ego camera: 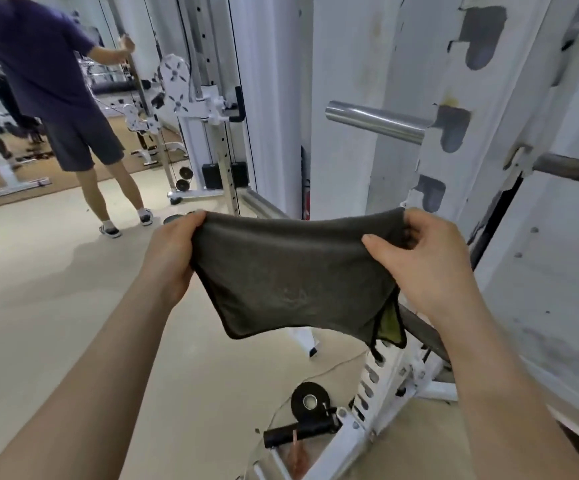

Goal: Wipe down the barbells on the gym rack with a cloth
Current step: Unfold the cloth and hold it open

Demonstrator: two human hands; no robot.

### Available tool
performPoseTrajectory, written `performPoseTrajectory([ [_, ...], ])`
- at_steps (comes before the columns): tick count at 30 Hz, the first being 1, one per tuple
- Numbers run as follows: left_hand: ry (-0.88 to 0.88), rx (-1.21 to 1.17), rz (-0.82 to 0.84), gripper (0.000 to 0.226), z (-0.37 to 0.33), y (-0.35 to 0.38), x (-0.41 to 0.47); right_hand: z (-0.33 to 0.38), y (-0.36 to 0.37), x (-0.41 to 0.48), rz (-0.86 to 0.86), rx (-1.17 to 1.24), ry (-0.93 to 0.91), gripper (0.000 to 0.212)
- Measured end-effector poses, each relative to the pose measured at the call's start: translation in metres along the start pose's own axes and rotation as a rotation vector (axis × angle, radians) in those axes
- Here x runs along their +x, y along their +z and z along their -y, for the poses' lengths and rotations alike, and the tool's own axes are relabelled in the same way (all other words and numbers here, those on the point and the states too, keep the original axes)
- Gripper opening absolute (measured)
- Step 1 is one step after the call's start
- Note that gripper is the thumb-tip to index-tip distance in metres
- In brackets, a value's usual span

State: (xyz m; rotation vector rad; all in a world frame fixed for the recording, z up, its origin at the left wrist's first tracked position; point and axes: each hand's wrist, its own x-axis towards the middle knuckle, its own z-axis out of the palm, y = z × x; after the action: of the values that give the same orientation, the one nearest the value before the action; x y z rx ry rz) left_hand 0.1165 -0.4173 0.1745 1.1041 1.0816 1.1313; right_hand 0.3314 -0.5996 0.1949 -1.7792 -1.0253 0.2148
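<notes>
Arms stretched forward, left hand [173, 256] and right hand [428, 266] each grip the cloth [291, 278].

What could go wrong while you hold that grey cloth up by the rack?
The chrome barbell end juts out beyond the cloth, so leaning in might mean a bump. The cloth, stretched between the left hand and right hand, has a corner dangling that could snag on the white rack.

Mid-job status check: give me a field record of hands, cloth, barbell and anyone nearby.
left hand: grips left end of dark grey fabric cloth
right hand: grips its right end
cloth state: stretched between both hands, yellow-green underside showing at lower right corner
barbell: shiny chrome barbell sleeve juts from white metal rack, above the cloth
contact: cloth not touching barbell
bystander: person in purple shirt, far left
</notes>
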Motion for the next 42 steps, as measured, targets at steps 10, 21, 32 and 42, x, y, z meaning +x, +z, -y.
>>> performPoseTrajectory([
  [10, 0.187, -0.162, 0.13, 0.027, -0.064, 0.008, 0.143, 0.053, 0.053, 0.138, -0.037, 0.353, 0.024, 0.012],
  [21, 0.364, -0.25, 0.456, 0.018, -0.107, 0.05, 0.381, 0.073, 0.137, 0.324, -0.435, 0.353, 0.013, 0.015],
  [32, -0.058, 0.158, 0.566, 0.014, 0.001, 0.108, 0.594, -0.035, 0.252, 0.428, -0.329, 0.444, 0.59, 0.009],
  [42, -0.428, 0.061, 0.551, 0.039, 0.115, 0.182, 0.659, -0.154, 0.33, 0.47, -0.607, 0.495, 0.795, 0.013],
])
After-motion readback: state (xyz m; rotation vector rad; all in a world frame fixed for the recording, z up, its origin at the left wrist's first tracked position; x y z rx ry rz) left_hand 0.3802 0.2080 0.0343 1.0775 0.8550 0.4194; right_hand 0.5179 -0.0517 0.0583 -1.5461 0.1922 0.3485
